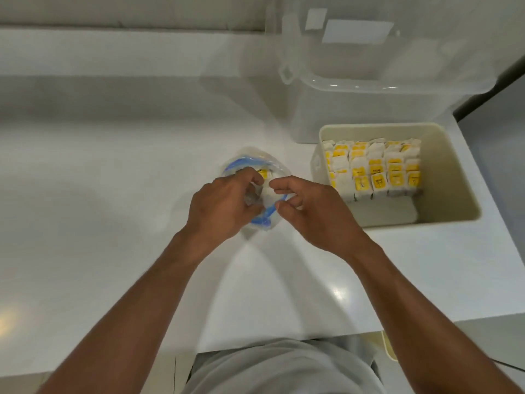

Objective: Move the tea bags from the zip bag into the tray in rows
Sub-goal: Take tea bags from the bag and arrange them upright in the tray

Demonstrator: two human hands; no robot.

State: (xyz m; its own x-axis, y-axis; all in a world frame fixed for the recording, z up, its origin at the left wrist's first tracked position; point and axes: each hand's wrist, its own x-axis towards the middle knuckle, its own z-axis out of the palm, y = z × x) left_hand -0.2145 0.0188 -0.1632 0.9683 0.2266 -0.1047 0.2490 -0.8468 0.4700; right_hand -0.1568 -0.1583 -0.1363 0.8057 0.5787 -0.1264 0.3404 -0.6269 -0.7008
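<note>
Your left hand [218, 206]: fingers curled round the left side of the zip bag [255, 158], gripping it.
Your right hand [315, 211]: thumb and fingers curled at the bag's mouth; I cannot tell whether they pinch anything.
Zip bag: mid-table, between your hands, blue-edged mouth upward.
Tea bag in the bag [262, 173]: one yellow tag shows inside.
Tray [454, 172]: right of the bag.
Tea bags in the tray [375, 169]: upright rows in its far part.
Clear container [369, 66]: beyond the tray.
</note>
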